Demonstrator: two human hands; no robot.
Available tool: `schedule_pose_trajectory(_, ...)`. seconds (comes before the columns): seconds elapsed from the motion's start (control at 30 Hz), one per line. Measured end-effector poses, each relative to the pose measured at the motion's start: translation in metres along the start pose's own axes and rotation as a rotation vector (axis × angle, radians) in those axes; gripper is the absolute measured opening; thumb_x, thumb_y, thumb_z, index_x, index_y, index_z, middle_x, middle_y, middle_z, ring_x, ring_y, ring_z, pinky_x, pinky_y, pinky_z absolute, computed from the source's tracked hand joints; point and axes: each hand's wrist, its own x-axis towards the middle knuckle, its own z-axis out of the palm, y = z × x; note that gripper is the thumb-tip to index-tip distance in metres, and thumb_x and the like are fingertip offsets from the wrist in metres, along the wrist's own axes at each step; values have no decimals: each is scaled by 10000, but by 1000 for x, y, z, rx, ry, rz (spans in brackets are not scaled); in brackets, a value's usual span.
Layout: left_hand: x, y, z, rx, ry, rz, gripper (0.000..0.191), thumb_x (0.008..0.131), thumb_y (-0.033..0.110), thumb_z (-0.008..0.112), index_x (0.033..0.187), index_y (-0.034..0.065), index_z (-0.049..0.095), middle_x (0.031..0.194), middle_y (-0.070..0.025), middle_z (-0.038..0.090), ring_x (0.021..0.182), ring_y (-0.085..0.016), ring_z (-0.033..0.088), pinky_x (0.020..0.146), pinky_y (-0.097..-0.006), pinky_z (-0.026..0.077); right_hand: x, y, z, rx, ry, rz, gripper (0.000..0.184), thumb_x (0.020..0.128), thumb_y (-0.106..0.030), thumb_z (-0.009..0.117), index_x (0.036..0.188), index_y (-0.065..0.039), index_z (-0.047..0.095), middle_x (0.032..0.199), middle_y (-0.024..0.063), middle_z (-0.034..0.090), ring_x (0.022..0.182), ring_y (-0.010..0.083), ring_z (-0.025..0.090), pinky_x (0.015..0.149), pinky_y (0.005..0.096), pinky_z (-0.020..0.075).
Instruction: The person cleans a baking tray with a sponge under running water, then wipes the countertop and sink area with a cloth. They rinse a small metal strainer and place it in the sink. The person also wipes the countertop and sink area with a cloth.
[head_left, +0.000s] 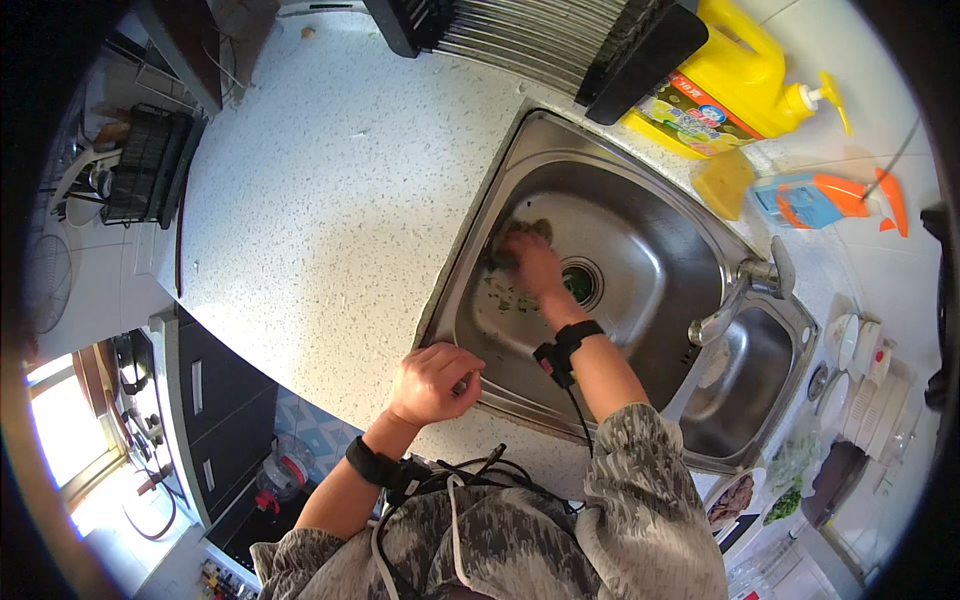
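My right hand (534, 264) is down in the large basin of a stainless steel sink (622, 360), left of the drain (580, 283). Its fingers press on a dark greenish cloth-like thing (504, 253), blurred and partly covered by the hand. Green vegetable scraps (510, 296) lie on the basin floor beside the hand, and more green shows in the drain. My left hand (439, 384) is at the sink's near left corner, fingers curled in with nothing visible in them. A black strap with a cable circles each wrist.
The chrome faucet (739, 292) reaches over the divider to the small basin (739, 390). Behind the sink are a yellow detergent jug (720, 82), a yellow sponge (724, 184) and a spray bottle (817, 201). Speckled countertop (330, 210) extends left. Bowls (846, 341) stand at right.
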Motion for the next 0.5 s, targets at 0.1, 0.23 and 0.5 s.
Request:
schedule_pose_trajectory(0.1, 1, 1, -1, 18, -13, -3, 121, 642, 55, 637, 749, 106, 654, 729, -28, 635, 663, -202, 626, 566, -312, 517, -22, -15, -7, -112, -200, -68, 334, 645, -14, 584, 930, -180, 632, 1104, 1, 576, 1095, 283, 488, 830, 403, 471)
schedule_pose_trajectory(0.23, 1, 2, -3, 4, -4, -13, 111, 647, 65, 640, 748, 108, 657, 732, -28, 639, 666, -203, 627, 567, -313, 517, -43, -6, -37, 18, -314, -188, 293, 644, 4, 578, 900, -129, 628, 1041, 30, 600, 1027, 291, 528, 805, 404, 471)
schedule_pose_trajectory(0.5, -2, 0, 0, -24, 18, -22, 88, 643, 71, 647, 721, 110, 656, 702, -26, 630, 640, -202, 620, 549, -312, 510, 34, 32, -64, 557, 545, 262, 420, 707, -37, 647, 1102, -71, 509, 1008, 153, 577, 989, 305, 541, 869, 372, 428)
